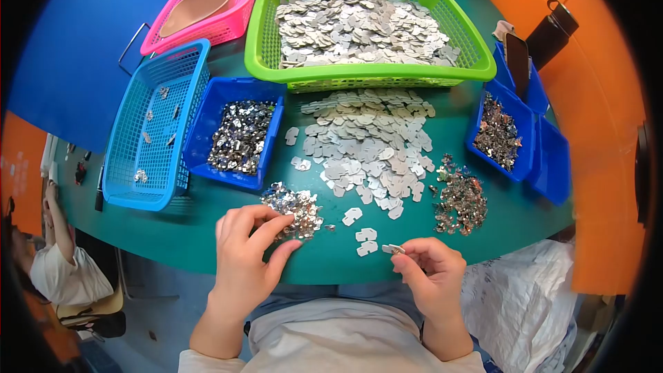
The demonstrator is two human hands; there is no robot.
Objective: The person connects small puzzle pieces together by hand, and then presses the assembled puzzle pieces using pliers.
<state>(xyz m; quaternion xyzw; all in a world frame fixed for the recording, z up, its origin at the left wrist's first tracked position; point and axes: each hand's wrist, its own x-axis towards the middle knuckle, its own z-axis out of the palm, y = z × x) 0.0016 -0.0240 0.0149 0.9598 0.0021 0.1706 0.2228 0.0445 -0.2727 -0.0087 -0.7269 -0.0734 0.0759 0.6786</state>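
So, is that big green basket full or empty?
Mostly full, though not to the brim: pale flat pieces are heaped across the green basket, and bare mesh shows along its right side.

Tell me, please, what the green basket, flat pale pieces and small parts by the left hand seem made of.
Green basket: probably glossy plastic, from its even colour and moulded lattice. Flat pale pieces: matte, perhaps metal or plastic; their dull surface leaves it open. Small parts: likely shiny metal, from their bright glints.
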